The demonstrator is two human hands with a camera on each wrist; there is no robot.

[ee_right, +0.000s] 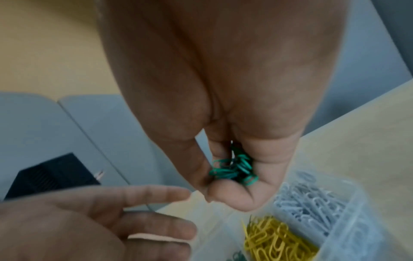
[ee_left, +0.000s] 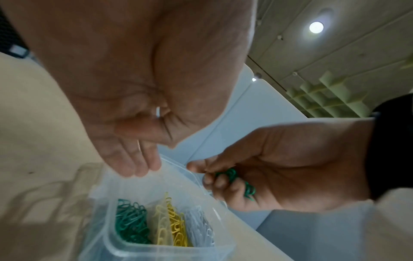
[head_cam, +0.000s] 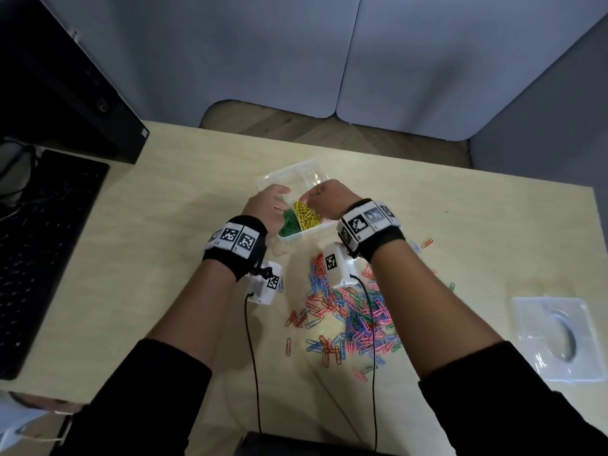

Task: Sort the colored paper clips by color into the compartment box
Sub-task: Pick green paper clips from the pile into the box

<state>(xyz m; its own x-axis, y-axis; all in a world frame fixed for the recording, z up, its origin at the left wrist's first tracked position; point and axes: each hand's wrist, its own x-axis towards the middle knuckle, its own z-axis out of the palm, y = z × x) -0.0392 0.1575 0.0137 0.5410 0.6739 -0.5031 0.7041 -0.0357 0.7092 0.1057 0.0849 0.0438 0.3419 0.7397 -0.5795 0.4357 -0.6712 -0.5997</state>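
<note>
1. Green wire paper clips (ee_right: 234,169) sit bunched in my right hand (head_cam: 329,197), fingers curled round them, above the clear plastic compartment box (head_cam: 297,240).
2. My left hand (head_cam: 266,205) hovers beside it, fingers loose, holding nothing.
3. Light, slippery, tangle-prone: I'd pinch them as one bunch.

Workstation surroundings
Light wooden desk (head_cam: 184,179); grey partition panels (head_cam: 427,60) behind; black keyboard (head_cam: 42,258) left; round ceiling lamp (ee_left: 316,27) lit.

No readable text; wrist bands (head_cam: 234,239) carry coded square markers only.
</note>
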